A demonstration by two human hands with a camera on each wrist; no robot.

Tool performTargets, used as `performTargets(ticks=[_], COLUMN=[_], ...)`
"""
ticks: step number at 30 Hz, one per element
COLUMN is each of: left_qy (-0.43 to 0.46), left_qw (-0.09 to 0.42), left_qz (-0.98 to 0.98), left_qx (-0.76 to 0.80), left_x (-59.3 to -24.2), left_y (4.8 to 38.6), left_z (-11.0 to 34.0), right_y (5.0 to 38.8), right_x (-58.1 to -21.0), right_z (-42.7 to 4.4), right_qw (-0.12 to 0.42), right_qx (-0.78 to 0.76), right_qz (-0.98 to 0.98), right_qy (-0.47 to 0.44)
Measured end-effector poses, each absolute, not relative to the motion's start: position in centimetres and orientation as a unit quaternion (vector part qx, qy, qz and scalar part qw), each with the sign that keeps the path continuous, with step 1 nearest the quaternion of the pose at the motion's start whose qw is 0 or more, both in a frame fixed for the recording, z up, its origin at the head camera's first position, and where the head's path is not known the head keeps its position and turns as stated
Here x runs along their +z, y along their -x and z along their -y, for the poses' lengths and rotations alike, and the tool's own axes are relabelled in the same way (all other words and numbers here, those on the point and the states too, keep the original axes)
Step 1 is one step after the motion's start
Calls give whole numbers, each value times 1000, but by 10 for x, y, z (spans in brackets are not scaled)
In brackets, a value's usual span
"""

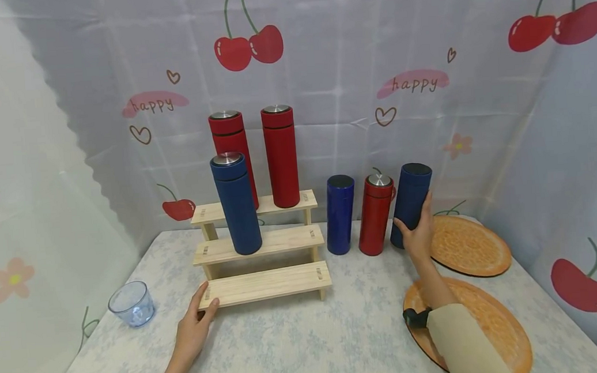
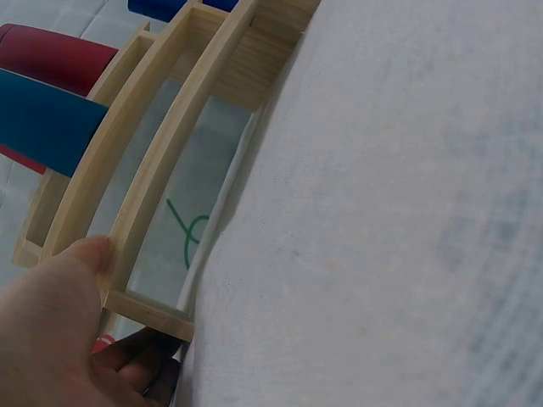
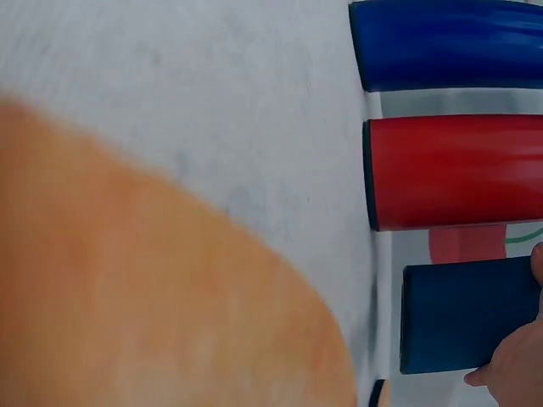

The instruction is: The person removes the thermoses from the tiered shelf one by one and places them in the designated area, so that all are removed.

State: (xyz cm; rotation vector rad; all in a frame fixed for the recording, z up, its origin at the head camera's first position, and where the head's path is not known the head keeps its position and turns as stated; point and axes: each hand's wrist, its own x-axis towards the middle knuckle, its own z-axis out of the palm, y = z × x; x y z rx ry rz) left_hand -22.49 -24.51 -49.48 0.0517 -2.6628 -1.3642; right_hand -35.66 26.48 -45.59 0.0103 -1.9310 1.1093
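Note:
My right hand [image 1: 420,233] grips a dark blue thermos [image 1: 411,199] with a black lid, at the right of the row. In the right wrist view the base of this thermos [image 3: 462,318] shows a small gap above the tabletop. Left of it stand a red thermos [image 1: 376,218] with a silver lid and a glossy blue thermos [image 1: 340,218]. My left hand [image 1: 196,323] holds the left end of a three-step wooden stand [image 1: 269,284], thumb against the lowest step. A blue thermos [image 1: 239,211] stands on the middle step. Two tall red thermoses [image 1: 282,159] stand on the top step.
A clear blue glass [image 1: 132,305] stands at the left of the table. Two round, orange-brown placemats [image 1: 471,244] lie at the right, the nearer placemat [image 1: 500,322] partly beneath my right forearm. A cherry-printed curtain [image 1: 333,91] encloses the table's back and sides.

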Motion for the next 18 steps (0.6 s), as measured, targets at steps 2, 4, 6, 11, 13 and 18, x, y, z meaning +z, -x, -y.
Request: performTargets(ticks=[2,4,6,11,13,18], left_qy=[-15,-14,-13,-15,-16,-18], left_qw=[75,77,79,80,80,81], left_qz=[887,887,887,887,887,887], left_qx=[-456,-454,-454,-454,-454,-454], left_x=[-495,-495,-496,-497,-498,-496], left_y=[225,225,224,225,225,224], left_z=[245,246,246,245,245,245], right_y=[359,362,362,363,363,361], right_x=[-461,-465,-468,-476,-478,-480], right_z=[-265,-266,-265,-264,-264,-261], right_qw=[443,442,434,412,411,407], right_qx=[453,454,454,458,459,468], right_qz=[773,774,778,787,787,784], right_qy=[-6,-3,3,21,27,27])
